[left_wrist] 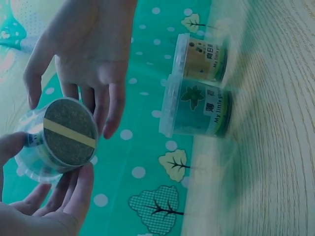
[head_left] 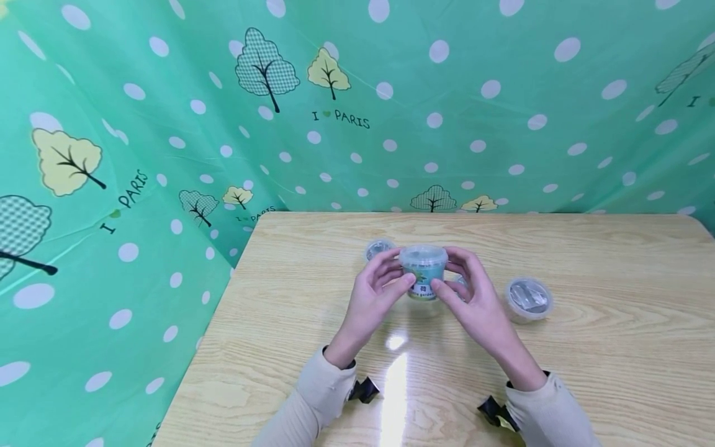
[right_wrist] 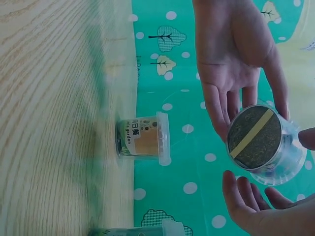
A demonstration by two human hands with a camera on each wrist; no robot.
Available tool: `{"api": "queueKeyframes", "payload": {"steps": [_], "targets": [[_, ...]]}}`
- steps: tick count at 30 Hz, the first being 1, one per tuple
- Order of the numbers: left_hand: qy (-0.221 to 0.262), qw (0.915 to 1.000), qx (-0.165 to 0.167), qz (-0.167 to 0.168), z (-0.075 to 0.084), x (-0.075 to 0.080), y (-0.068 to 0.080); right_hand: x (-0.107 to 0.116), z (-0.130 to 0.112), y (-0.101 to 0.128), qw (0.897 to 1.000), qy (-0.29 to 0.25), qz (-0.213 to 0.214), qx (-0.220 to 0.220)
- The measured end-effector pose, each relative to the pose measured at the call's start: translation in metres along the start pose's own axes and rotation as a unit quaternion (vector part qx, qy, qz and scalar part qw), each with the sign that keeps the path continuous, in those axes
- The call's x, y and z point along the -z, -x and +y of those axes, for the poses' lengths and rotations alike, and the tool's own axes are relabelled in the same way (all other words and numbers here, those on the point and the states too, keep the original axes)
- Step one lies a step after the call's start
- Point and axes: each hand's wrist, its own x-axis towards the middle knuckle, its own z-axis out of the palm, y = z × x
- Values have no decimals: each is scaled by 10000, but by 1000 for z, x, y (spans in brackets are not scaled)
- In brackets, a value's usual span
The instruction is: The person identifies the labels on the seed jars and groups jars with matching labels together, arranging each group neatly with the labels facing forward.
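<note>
A clear lidded plastic tub (head_left: 423,256) with a teal plant label is held up over the table between both hands. My left hand (head_left: 377,295) grips its left side, thumb at the front and fingers curled behind. On the other side my right hand (head_left: 475,304) holds it the same way. The left wrist view shows the tub's base (left_wrist: 71,132), with dark, soil-like contents and a pale yellow strip across. That same base (right_wrist: 256,135) faces the right wrist camera, tilted.
A similar tub (head_left: 527,299) stands right of my right hand, another (head_left: 380,249) behind my left. The left wrist view shows one orange-labelled tub (left_wrist: 201,60) and one teal-labelled tub (left_wrist: 199,105). Green dotted cloth (head_left: 391,149) hangs behind the wooden table (head_left: 625,335).
</note>
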Motion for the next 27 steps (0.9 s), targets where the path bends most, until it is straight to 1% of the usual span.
{"api": "queueKeyframes", "payload": {"steps": [5,13,18,27], "targets": [[-28,9998,83,169,1,-1,1,-2,1,1,9998,33,64,-193],[-89,9997,88,232,4,-4,3,-3,-2,1,9994,-42,89,-330],[-97,9998,25,182,4,-4,3,-3,-3,0,9993,-37,168,-320],[-107,9999,24,92,4,-3,1,-2,-2,-1,9992,-27,258,-295]]}}
